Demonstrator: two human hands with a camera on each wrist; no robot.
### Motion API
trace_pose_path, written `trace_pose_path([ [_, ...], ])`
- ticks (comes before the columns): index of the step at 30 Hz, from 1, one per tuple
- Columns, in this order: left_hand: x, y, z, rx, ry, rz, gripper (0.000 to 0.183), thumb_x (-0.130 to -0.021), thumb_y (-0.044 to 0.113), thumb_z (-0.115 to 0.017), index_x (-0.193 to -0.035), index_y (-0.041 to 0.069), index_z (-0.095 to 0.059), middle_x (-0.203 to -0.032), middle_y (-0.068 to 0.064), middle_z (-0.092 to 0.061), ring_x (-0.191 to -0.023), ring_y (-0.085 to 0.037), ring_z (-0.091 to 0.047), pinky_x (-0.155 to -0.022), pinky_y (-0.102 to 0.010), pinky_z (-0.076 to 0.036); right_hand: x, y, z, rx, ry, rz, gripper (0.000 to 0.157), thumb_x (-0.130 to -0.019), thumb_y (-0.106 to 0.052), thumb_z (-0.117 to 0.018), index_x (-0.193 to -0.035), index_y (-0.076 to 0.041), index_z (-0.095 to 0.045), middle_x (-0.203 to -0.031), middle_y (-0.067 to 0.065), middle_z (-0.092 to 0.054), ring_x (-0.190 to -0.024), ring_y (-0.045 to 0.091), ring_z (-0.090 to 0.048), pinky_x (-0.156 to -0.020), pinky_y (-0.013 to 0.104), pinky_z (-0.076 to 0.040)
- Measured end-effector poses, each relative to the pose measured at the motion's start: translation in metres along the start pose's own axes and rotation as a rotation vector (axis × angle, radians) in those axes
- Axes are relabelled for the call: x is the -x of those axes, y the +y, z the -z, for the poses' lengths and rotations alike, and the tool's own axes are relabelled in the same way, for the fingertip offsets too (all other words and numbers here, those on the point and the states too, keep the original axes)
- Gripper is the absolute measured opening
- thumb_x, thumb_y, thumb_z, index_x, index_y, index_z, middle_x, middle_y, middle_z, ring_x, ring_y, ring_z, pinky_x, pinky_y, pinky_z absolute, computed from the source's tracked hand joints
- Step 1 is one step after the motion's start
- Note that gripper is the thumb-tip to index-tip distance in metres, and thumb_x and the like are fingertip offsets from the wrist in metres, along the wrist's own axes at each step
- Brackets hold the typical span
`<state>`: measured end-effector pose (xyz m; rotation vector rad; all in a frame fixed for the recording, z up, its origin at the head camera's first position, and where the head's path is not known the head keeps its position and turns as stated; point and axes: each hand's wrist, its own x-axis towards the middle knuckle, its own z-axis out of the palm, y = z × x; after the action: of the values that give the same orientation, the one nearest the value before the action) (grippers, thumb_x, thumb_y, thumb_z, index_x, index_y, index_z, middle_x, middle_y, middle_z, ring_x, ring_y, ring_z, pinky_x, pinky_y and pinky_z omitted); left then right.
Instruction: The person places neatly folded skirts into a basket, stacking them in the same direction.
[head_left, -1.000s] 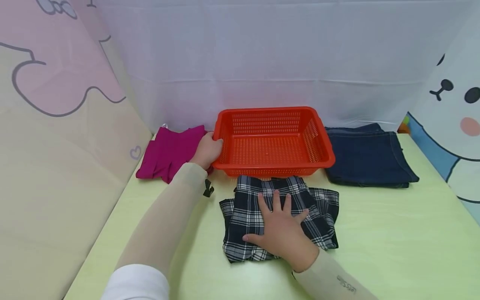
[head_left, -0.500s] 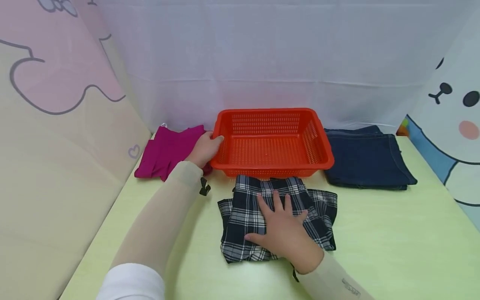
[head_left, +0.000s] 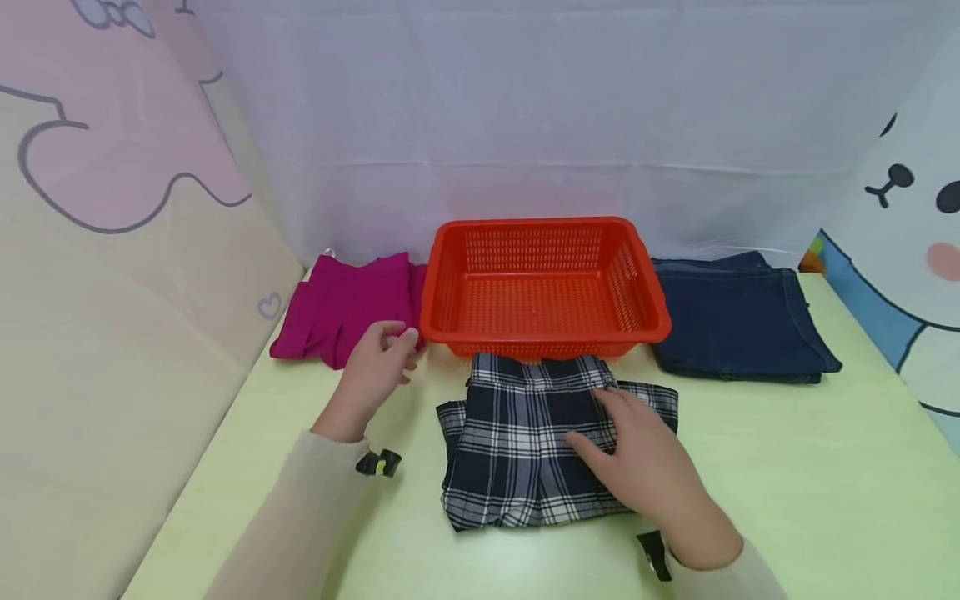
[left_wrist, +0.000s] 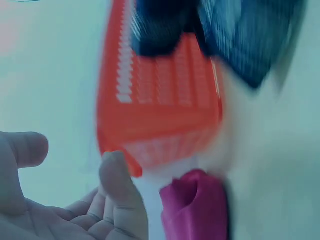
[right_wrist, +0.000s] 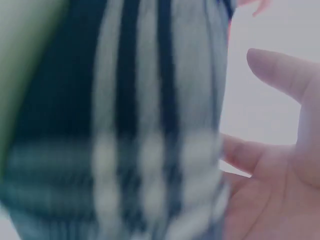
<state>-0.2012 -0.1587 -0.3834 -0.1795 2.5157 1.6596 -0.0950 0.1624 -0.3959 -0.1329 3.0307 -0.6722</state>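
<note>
A folded dark plaid garment [head_left: 517, 442] lies on the table in front of the red plastic basket [head_left: 547, 346]. My right hand [head_left: 648, 458] is over the garment's right part, thumb apart from the fingers; whether it touches the cloth I cannot tell. In the right wrist view, blurred plaid cloth [right_wrist: 135, 115] hides some fingertips of that hand [right_wrist: 275, 175]. My left hand [head_left: 375, 367] hovers just left of the basket's front corner with loosely bent fingers, holding nothing. The left wrist view has the thumb and fingers of that hand [left_wrist: 75, 205] spread near the basket [left_wrist: 160, 120].
Magenta folded cloth [head_left: 352, 304] lies at the back left, against the basket's left side. Folded dark blue denim [head_left: 738, 321] lies right of the basket. A white sheet [head_left: 540, 108] hangs behind, and printed panels flank the pale green table [head_left: 787, 475].
My left hand has let go of the basket's left rim and drawn back toward me. My right hand, flat on the plaid garment before, has shifted right with its fingers closer together.
</note>
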Motion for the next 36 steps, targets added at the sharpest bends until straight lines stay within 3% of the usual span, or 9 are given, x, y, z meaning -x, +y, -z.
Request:
trace_pose_path([
  [5,0.04,-0.009,-0.012,0.101,-0.031,0.027,0.049,-0.095,0.04,-0.051,-0.133,0.011,-0.041,-0.112,-0.015,-0.057,-0.095,-0.032,-0.06,-0.072,-0.035,-0.054,-0.002,0.018,0.013,-0.011,-0.005,-0.063,0.086,-0.081,-0.061,-0.058,-0.137,0.001,-0.04,-0.134,0.023,-0.042,-0.12,0.044,-0.037,-0.092,0.063,-0.036],
  [10,0.055,-0.016,-0.025,0.123,-0.07,0.035,0.053,-0.092,0.043,-0.055,-0.133,0.012,-0.042,-0.118,-0.015,-0.057,-0.101,-0.029,-0.059,-0.08,-0.038,-0.052,-0.003,0.03,0.021,-0.025,-0.032,-0.121,0.096,-0.08,-0.066,-0.055,-0.138,0.007,-0.033,-0.135,0.031,-0.037,-0.119,0.05,-0.035,-0.092,0.065,-0.034],
  [14,0.06,-0.021,-0.032,0.069,-0.103,0.047,0.057,-0.091,0.045,-0.056,-0.135,0.013,-0.042,-0.117,-0.01,-0.057,-0.099,-0.027,-0.06,-0.086,-0.042,-0.049,-0.004,0.037,0.024,-0.038,-0.066,-0.174,0.102,-0.08,-0.067,-0.054,-0.138,0.012,-0.029,-0.133,0.035,-0.037,-0.118,0.051,-0.035,-0.092,0.065,-0.033],
  [19,0.062,-0.026,-0.041,0.049,-0.167,0.044,0.058,-0.091,0.04,-0.058,-0.137,0.009,-0.041,-0.117,-0.009,-0.056,-0.097,-0.025,-0.061,-0.087,-0.04,-0.049,-0.007,0.044,0.024,-0.037,-0.138,-0.242,0.101,-0.08,-0.068,-0.053,-0.131,0.016,-0.035,-0.123,0.037,-0.044,-0.109,0.049,-0.043,-0.087,0.062,-0.039],
  [28,0.068,-0.023,-0.047,-0.074,-0.234,0.09,0.075,-0.085,0.053,-0.06,-0.136,0.001,-0.04,-0.106,-0.009,-0.058,-0.083,-0.022,-0.059,-0.069,-0.035,-0.053,-0.011,0.053,0.017,-0.057,-0.239,-0.309,0.114,-0.072,-0.079,-0.05,-0.126,0.021,-0.04,-0.12,0.038,-0.048,-0.104,0.046,-0.051,-0.084,0.057,-0.045],
  [32,0.066,-0.024,-0.051,-0.065,-0.261,0.123,0.081,-0.082,0.057,-0.061,-0.136,0.0,-0.041,-0.109,-0.01,-0.058,-0.09,-0.021,-0.058,-0.07,-0.035,-0.054,-0.016,0.057,0.016,-0.123,-0.26,-0.298,0.114,-0.072,-0.079,-0.051,-0.128,0.019,-0.039,-0.123,0.036,-0.049,-0.105,0.044,-0.053,-0.084,0.056,-0.045],
  [36,0.061,-0.029,-0.055,-0.006,-0.283,0.154,0.078,-0.082,0.056,-0.062,-0.135,0.002,-0.044,-0.117,-0.01,-0.057,-0.098,-0.023,-0.058,-0.074,-0.037,-0.054,-0.019,0.059,0.014,-0.277,-0.275,-0.267,0.101,-0.077,-0.068,-0.058,-0.132,0.014,-0.039,-0.123,0.028,-0.053,-0.102,0.035,-0.057,-0.086,0.051,-0.046],
])
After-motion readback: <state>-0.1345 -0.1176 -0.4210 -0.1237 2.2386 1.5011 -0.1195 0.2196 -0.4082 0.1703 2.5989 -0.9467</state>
